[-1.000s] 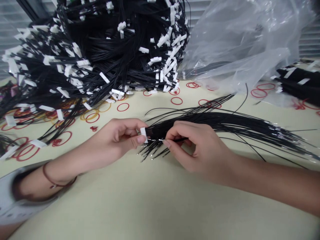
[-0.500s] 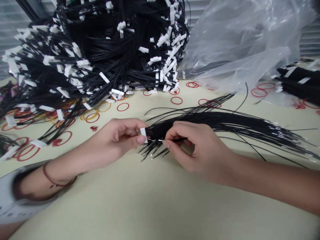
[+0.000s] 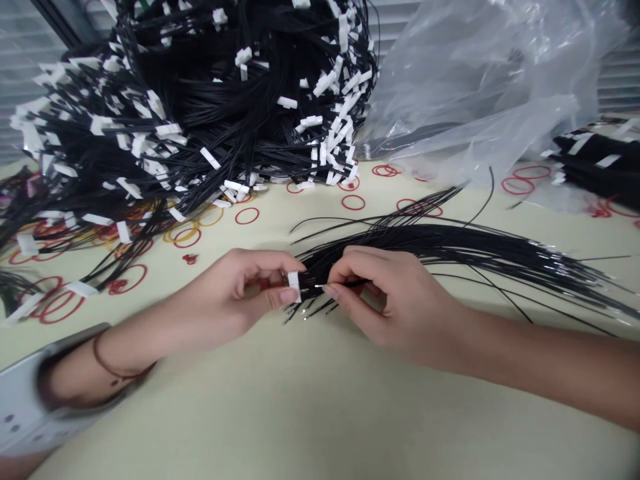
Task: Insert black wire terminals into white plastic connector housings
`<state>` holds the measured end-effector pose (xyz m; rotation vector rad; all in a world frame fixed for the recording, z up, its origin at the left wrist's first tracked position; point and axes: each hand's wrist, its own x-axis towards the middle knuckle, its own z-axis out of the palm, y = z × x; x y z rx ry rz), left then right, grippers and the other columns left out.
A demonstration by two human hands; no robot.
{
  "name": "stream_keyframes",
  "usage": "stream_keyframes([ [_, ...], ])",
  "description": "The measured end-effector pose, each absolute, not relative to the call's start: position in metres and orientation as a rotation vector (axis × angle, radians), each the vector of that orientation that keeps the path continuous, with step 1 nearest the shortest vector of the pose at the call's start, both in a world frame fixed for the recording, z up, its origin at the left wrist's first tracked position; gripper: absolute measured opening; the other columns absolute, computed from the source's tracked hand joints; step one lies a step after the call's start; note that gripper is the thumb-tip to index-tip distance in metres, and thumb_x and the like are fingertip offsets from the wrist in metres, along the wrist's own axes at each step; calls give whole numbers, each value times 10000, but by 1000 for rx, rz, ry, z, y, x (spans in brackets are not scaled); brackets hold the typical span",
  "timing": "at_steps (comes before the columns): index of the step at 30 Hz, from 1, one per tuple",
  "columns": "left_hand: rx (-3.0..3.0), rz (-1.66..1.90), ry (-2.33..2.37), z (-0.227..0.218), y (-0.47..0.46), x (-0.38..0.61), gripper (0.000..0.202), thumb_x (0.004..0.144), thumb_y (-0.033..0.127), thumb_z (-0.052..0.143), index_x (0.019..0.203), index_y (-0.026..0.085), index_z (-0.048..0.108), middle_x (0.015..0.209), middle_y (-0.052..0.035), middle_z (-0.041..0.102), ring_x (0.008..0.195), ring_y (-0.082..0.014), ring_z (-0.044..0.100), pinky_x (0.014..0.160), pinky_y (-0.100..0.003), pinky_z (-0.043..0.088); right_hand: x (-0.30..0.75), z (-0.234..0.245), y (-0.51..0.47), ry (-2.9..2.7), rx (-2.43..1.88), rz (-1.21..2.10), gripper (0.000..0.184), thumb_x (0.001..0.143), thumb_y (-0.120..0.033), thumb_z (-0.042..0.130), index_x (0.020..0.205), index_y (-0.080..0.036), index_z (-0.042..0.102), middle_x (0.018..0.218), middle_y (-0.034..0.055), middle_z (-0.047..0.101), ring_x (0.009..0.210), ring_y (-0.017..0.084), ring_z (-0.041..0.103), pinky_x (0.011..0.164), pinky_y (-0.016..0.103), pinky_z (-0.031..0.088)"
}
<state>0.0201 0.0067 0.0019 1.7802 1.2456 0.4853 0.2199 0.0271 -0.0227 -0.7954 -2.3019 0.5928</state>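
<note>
Two hands are seen over the pale counter (image 3: 320,413). One white plastic connector (image 3: 295,287) is grasped between the thumb and fingers of the left hand (image 3: 235,293), and it is held at the end of a bundle of thin black wires (image 3: 425,243), just above the counter. One single wire (image 3: 345,284) with a bare metal tip is pinched by the right hand (image 3: 385,293), and this tip is held just beside the connector. Both hands are closed and are very near each other. A thin cord bracelet (image 3: 107,367) is worn on the left wrist. Behind the hands, a large heap of black wire harnesses (image 3: 225,113) with white connectors is piled, too many to be counted, beside a clear plastic bag (image 3: 475,87). Many red rubber bands (image 3: 247,215) are scattered on the counter, and more black bundles (image 3: 600,160) are laid at the right.
</note>
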Motion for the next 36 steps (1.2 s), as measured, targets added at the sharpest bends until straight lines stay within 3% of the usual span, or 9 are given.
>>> stream_keyframes([
  [9, 1737, 589, 1243, 1, 11, 21, 91, 816, 259, 510, 814, 186, 565, 576, 44, 459, 505, -86, 390, 427, -185, 292, 222, -21, 27, -2184, -683, 382, 105, 808, -113, 483, 756, -101, 573, 747, 38, 505, 703, 91, 460, 641, 216, 381],
  [23, 1783, 570, 1185, -2, 11, 19, 97, 815, 257, 505, 794, 188, 569, 556, 48, 447, 459, -83, 395, 386, -180, 294, 221, -26, 28, -2268, -651, 250, 166, 797, -96, 477, 726, -61, 623, 705, 63, 538, 648, 112, 481, 589, 253, 377],
  [36, 1735, 558, 1148, 0, 11, 21, 80, 817, 209, 511, 798, 169, 578, 598, 38, 484, 515, -77, 412, 434, -166, 315, 221, -25, 28, -2288, -566, 148, 183, 811, -97, 476, 705, -73, 623, 708, 69, 568, 665, 120, 507, 596, 261, 395],
])
